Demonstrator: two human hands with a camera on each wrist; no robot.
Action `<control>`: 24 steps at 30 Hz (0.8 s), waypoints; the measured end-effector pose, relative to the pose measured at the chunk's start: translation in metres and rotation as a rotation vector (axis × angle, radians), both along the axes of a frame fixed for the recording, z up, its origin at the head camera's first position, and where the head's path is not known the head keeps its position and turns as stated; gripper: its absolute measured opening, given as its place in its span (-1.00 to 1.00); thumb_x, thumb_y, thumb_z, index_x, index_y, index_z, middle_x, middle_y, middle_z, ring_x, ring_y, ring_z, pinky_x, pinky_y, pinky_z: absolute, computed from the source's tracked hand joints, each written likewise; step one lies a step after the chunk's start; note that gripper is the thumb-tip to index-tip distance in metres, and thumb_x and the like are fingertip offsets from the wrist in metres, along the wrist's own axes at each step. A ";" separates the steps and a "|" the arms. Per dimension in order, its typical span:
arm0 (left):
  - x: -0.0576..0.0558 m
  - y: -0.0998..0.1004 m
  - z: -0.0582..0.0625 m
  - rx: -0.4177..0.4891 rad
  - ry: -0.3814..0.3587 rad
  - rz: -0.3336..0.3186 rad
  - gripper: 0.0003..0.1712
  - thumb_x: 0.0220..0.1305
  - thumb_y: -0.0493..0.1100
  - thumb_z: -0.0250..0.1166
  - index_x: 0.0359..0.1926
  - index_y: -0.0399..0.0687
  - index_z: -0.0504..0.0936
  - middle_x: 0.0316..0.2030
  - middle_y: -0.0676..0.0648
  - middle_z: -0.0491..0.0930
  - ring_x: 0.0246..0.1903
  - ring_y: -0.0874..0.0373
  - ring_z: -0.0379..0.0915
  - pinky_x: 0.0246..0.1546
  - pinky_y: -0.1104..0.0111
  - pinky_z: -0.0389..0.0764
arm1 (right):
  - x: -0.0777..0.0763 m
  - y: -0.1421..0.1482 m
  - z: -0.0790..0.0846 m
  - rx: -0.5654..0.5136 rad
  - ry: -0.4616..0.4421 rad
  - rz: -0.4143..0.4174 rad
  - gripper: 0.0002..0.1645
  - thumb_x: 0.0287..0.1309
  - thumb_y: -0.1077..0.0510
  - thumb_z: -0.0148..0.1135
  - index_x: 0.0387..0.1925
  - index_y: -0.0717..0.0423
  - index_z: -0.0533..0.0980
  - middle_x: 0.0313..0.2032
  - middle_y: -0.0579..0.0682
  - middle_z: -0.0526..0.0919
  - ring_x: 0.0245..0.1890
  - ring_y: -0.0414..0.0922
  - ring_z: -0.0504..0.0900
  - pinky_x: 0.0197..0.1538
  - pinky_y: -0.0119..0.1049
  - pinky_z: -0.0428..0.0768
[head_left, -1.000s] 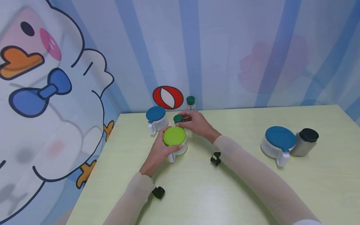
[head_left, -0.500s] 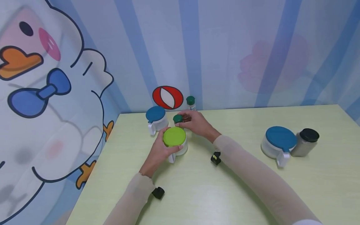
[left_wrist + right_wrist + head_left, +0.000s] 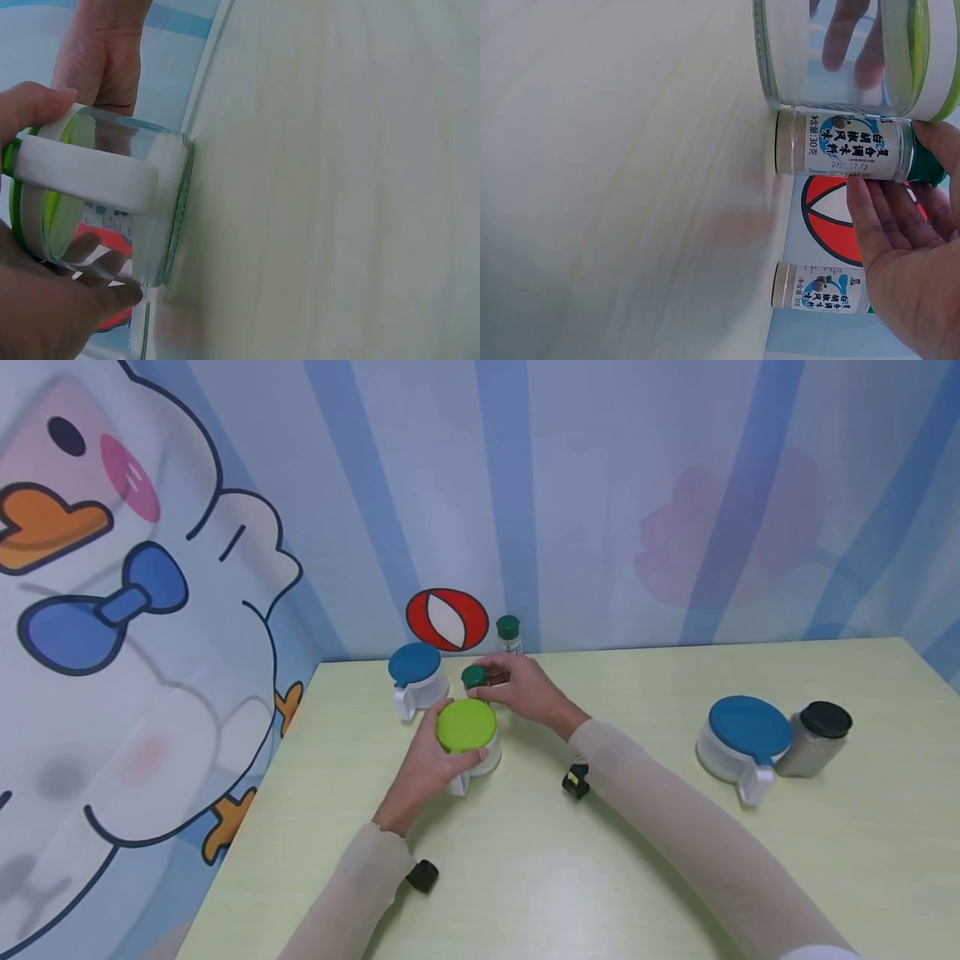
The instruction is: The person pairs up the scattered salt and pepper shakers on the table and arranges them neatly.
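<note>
My left hand (image 3: 423, 764) grips a clear glass seasoning jar (image 3: 468, 727) with a lime-green lid and a white handle. Its base stands on the table, and the handle (image 3: 90, 171) faces the left wrist camera. Just behind it, my right hand (image 3: 525, 692) holds a small pepper bottle (image 3: 847, 146) with a dark green cap (image 3: 474, 676), thumb on one side and fingers on the other. That bottle stands upright close beside the jar; its label carries Chinese print. A second such bottle (image 3: 508, 633) stands behind, near the wall.
A blue-lidded jar (image 3: 416, 667) with a white handle stands at the back left. Another blue-lidded jar (image 3: 748, 731) is on the right, beside a black-capped shaker (image 3: 821, 735). The pale table (image 3: 525, 877) meets a printed wall (image 3: 585, 502) at the back.
Hardly anything differs: both hands keep their hold on the jar and the pepper bottle, and the view has shifted very slightly.
</note>
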State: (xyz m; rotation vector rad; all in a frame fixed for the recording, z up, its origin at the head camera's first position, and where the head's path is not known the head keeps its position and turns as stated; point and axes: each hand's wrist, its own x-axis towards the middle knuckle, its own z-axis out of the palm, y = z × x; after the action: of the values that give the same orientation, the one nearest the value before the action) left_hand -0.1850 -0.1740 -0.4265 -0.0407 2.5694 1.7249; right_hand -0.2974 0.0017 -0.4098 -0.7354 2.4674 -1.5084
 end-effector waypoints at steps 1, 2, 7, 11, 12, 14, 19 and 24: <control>0.000 0.001 0.000 -0.008 -0.007 0.007 0.15 0.09 -0.13 0.55 0.56 0.00 0.03 0.42 -0.08 0.25 0.38 -0.07 0.21 0.36 -0.07 0.39 | 0.000 0.000 0.000 -0.002 0.002 0.001 -0.52 0.22 0.01 0.45 0.15 0.01 0.60 -0.04 -0.07 0.72 0.00 -0.09 0.68 0.13 -0.21 0.66; 0.000 0.001 0.000 -0.020 -0.012 0.013 0.17 0.08 -0.11 0.56 0.57 0.02 0.01 0.43 -0.07 0.23 0.39 -0.07 0.20 0.37 -0.07 0.38 | 0.000 0.000 0.001 -0.003 0.003 0.002 -0.52 0.22 0.01 0.45 0.15 0.01 0.60 -0.04 -0.07 0.72 0.00 -0.09 0.69 0.13 -0.20 0.66; 0.001 0.002 0.000 -0.029 -0.013 0.019 0.21 0.07 -0.10 0.58 0.57 0.04 -0.01 0.45 -0.06 0.21 0.42 -0.07 0.17 0.39 -0.08 0.34 | 0.000 0.001 0.001 -0.005 0.003 0.004 -0.53 0.22 0.02 0.45 0.13 0.02 0.60 -0.04 -0.06 0.72 0.00 -0.09 0.69 0.14 -0.21 0.66; 0.001 0.000 0.003 -0.015 -0.030 0.004 0.19 0.08 -0.10 0.57 0.57 0.04 -0.01 0.45 -0.06 0.23 0.41 -0.07 0.18 0.39 -0.07 0.34 | 0.000 0.001 0.001 -0.001 -0.006 -0.002 -0.53 0.22 0.03 0.45 0.14 0.01 0.60 -0.04 -0.07 0.72 0.01 -0.09 0.68 0.14 -0.21 0.66; 0.000 -0.001 0.003 -0.012 -0.034 0.000 0.19 0.09 -0.11 0.57 0.57 0.04 -0.01 0.45 -0.06 0.23 0.41 -0.07 0.19 0.39 -0.07 0.35 | 0.001 0.001 0.001 0.000 -0.008 -0.004 -0.52 0.22 0.02 0.45 0.15 0.01 0.60 -0.04 -0.07 0.72 0.01 -0.09 0.68 0.14 -0.20 0.66; 0.000 -0.002 0.004 0.000 -0.036 -0.012 0.18 0.09 -0.12 0.57 0.57 0.03 -0.01 0.44 -0.08 0.24 0.41 -0.08 0.19 0.39 -0.07 0.35 | 0.001 0.001 0.001 0.005 -0.011 -0.009 -0.51 0.22 0.02 0.45 0.16 0.01 0.59 -0.03 -0.06 0.71 0.02 -0.09 0.67 0.14 -0.20 0.66; -0.001 -0.004 -0.001 0.027 -0.002 -0.024 0.14 0.11 -0.14 0.56 0.55 -0.01 0.03 0.43 -0.09 0.25 0.40 -0.08 0.20 0.39 -0.08 0.34 | 0.000 0.001 -0.001 0.007 -0.007 -0.006 -0.50 0.21 0.00 0.45 0.16 0.00 0.59 -0.02 -0.07 0.71 0.02 -0.09 0.67 0.13 -0.21 0.66; -0.001 -0.006 -0.004 0.028 0.035 -0.021 0.05 0.11 -0.14 0.56 0.50 0.00 0.13 0.38 -0.06 0.31 0.37 -0.07 0.24 0.38 -0.06 0.36 | -0.001 0.001 -0.001 -0.001 -0.008 0.000 -0.52 0.22 0.01 0.45 0.15 0.00 0.59 -0.04 -0.08 0.72 0.01 -0.11 0.68 0.14 -0.21 0.66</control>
State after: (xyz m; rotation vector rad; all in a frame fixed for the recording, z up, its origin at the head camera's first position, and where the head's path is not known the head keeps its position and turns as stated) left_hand -0.1861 -0.1800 -0.4305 0.0180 2.5595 1.7696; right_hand -0.2983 0.0024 -0.4109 -0.7285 2.4612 -1.5101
